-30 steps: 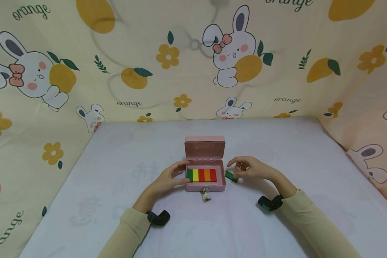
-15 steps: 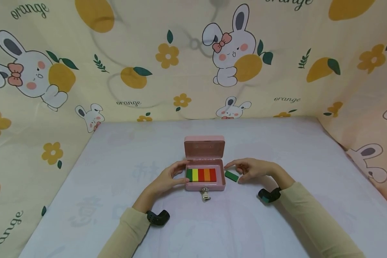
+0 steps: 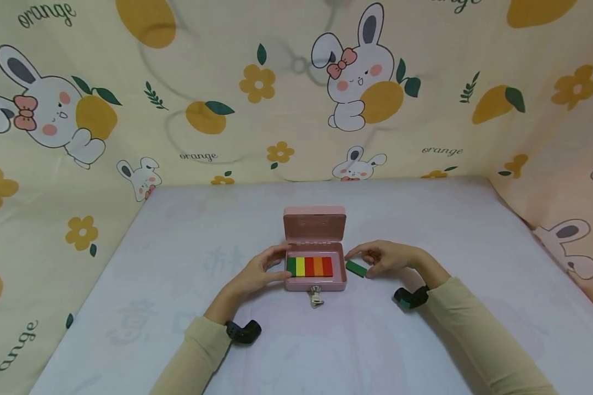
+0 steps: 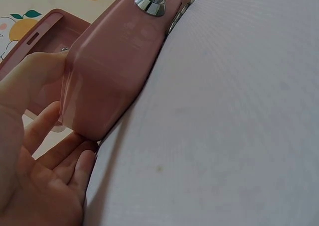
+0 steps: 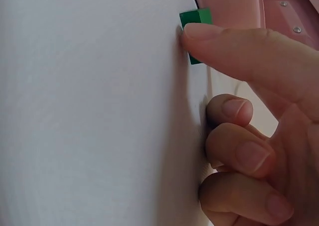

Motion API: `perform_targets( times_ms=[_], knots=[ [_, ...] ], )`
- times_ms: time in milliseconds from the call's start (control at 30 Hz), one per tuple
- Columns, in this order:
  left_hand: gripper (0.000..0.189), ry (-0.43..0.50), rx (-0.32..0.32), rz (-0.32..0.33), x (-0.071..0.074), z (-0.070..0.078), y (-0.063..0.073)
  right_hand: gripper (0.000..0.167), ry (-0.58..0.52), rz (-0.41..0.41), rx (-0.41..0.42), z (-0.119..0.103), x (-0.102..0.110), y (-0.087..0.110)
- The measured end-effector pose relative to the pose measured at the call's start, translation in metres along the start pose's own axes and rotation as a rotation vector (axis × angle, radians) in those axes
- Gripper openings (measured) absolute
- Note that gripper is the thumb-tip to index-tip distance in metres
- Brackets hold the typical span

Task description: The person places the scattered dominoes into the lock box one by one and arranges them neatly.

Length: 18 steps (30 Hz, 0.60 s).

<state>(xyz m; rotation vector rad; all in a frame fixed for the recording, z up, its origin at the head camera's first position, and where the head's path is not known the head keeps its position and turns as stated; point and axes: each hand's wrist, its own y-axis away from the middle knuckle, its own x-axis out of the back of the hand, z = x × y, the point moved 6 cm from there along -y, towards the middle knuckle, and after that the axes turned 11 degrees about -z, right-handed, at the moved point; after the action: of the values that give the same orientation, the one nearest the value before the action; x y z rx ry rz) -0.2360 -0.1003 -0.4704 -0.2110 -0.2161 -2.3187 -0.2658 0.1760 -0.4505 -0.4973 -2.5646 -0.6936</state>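
Observation:
A small pink metal cash box [image 3: 298, 286] stands on the table with its lid [image 3: 314, 226] raised. In it lies a row of coloured blocks [image 3: 313, 267]: green, yellow, red and orange. My left hand [image 3: 255, 274] grips the box's left side; in the left wrist view the thumb lies over the rim and fingers touch the side wall [image 4: 109, 76]. Just right of the box, a loose green block [image 3: 356, 268] lies on the table. My right hand [image 3: 392, 257] pinches it, thumb on the near end; the index fingertip is hidden in the right wrist view.
A key [image 3: 315, 299] hangs from the lock on the box's front. The white tabletop [image 3: 326, 351] surrounds the box. Behind it rises a cloth backdrop [image 3: 286, 126] printed with rabbits and oranges. Each wrist wears a black device [image 3: 244, 332].
My right hand has shifted its fingers on the green block, with the thumb now at the near end and the index finger at the box end. The left hand stays on the box.

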Motion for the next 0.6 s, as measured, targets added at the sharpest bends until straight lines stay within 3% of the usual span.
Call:
perform_targets(
  times_ms=[600],
  knots=[
    [0.066, 0.006, 0.023, 0.006, 0.0000, -0.0010, 0.0000, 0.046, 0.004, 0.011, -0.006, -0.0007, -0.0005, -0.0012]
  ],
)
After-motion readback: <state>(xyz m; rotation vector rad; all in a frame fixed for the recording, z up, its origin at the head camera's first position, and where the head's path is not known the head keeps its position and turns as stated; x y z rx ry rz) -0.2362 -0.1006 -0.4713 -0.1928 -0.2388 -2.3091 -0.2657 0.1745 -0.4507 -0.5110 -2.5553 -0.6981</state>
